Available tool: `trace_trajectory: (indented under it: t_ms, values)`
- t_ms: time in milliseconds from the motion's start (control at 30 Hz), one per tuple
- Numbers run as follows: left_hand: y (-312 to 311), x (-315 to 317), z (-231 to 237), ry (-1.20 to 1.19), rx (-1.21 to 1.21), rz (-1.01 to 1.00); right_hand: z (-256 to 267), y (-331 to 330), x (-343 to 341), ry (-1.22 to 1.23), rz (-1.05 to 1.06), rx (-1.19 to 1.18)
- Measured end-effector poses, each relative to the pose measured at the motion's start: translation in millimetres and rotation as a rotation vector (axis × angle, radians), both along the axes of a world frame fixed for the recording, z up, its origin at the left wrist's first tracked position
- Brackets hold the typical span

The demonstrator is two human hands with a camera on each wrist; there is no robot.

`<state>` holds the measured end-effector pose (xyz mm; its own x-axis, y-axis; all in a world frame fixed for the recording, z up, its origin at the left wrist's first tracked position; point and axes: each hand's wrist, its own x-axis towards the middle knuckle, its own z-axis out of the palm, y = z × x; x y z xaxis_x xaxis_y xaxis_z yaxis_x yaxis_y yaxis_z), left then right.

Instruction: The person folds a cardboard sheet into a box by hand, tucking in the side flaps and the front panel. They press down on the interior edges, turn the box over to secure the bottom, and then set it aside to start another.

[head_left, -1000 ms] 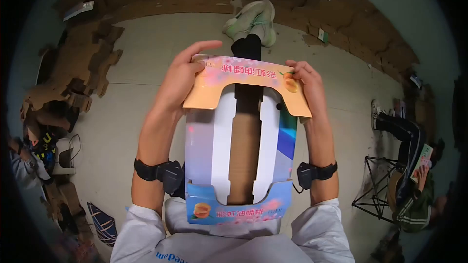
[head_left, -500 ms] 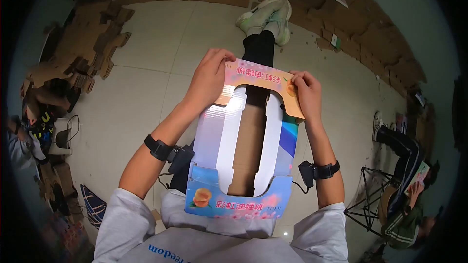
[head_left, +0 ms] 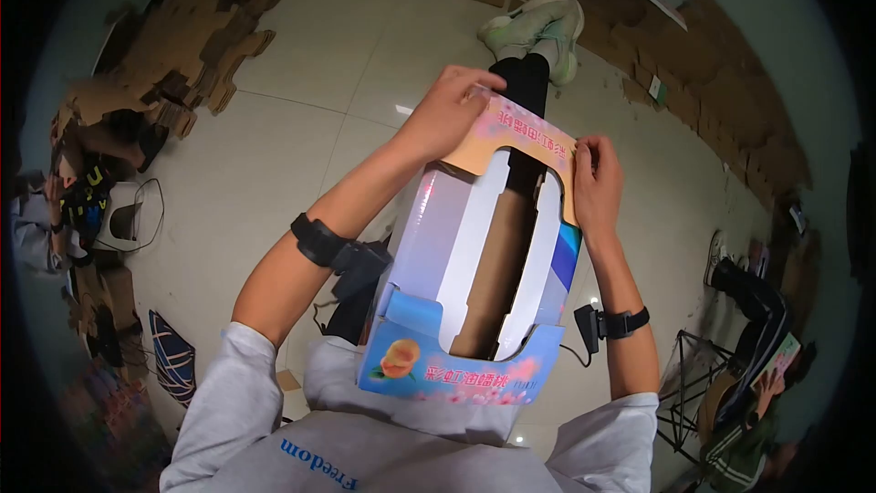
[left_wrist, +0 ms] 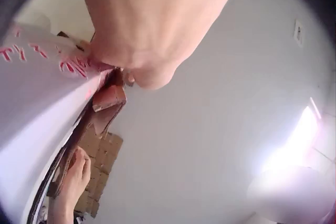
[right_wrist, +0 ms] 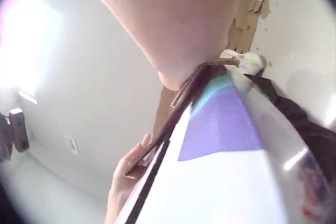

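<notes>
A printed cardboard box [head_left: 433, 210] lies across the person's lap in the head view, with a long opening between two white inner flaps. Its far end is an orange and pink panel [head_left: 534, 132]; the near end is a blue panel [head_left: 470, 382] with a peach picture. My left hand [head_left: 447, 114] grips the far left corner of the orange panel, index finger extended. At that panel's right edge, my right hand [head_left: 598, 187] pinches the cardboard with bent fingers. In the wrist views, the left hand [left_wrist: 142, 35] and right hand [right_wrist: 184, 29] meet the box edges; their fingertips are mostly hidden.
Legs with pale green shoes [head_left: 538, 32] stretch out beyond the box. Flattened cardboard [head_left: 219, 55] lies at the left, with more along the far wall. A black-framed stool [head_left: 680, 393] and a seated person [head_left: 753, 402] are at the right. Another person sits at the far left.
In the head view, the box and both hands have shifted right, and the box has turned so its far end leans right. The left hand's index finger lifted and extended again. Both hands keep their hold.
</notes>
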<state>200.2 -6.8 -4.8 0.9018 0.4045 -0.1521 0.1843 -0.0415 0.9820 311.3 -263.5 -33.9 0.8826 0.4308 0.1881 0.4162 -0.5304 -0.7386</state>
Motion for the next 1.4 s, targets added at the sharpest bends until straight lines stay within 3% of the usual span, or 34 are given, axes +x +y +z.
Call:
trace_trajectory:
  t_ms: [33, 133, 233, 300, 400, 533, 567, 600, 733, 900, 1033, 1167, 1400]
  values:
    - [0.8, -3.1, 8.7, 0.049, -0.248, 0.028, -0.5, 0.2, 0.1, 0.073, -0.009, 0.031]
    - [7.3, -40.1, 2.1, -0.107, -0.366, 0.145, -7.7, -9.3, -2.7, 0.124, 0.002, 0.009]
    - [-0.8, -97.1, -11.0, -0.202, -0.08, -0.186, -37.1, -16.7, -10.1, 0.211, -0.063, 0.069]
    - [-13.9, -101.2, 12.9, -0.171, 0.213, -0.18, -53.4, -21.3, -14.8, 0.307, -0.096, 0.153]
    - [-14.2, -98.0, 43.1, 0.023, 0.292, -0.238, -57.9, -33.7, -16.4, 0.404, -0.103, 0.194]
    - [7.3, -93.5, 40.5, 0.127, 0.267, -0.295, -3.4, -13.9, -20.2, 0.154, 0.008, 0.069]
    - [9.8, -94.7, 29.0, 0.119, 0.236, -0.28, 14.4, -5.7, -20.6, 0.105, 0.107, -0.03]
    - [9.1, -94.8, 21.1, 0.139, 0.35, -0.333, 30.7, -0.1, -16.3, 0.054, 0.208, -0.133]
    - [5.0, -100.9, -3.2, 0.11, 0.105, -0.292, 74.3, 40.4, -8.4, 0.021, 0.515, -0.418]
    - [2.1, -110.9, -8.5, 0.063, -0.222, -0.269, 72.9, 85.4, -32.8, -0.248, 0.794, -0.248]
    - [3.7, -115.0, -12.8, 0.105, -0.112, -0.231, 78.6, 110.6, -44.4, -0.331, 0.884, -0.328]
    - [0.3, -112.5, -18.2, 0.015, -0.073, -0.209, 79.7, 129.6, -32.8, -0.209, 0.95, -0.286]
    - [1.3, -115.0, -18.2, 0.014, -0.139, -0.186, 63.4, 132.8, -40.6, -0.46, 0.935, -0.251]
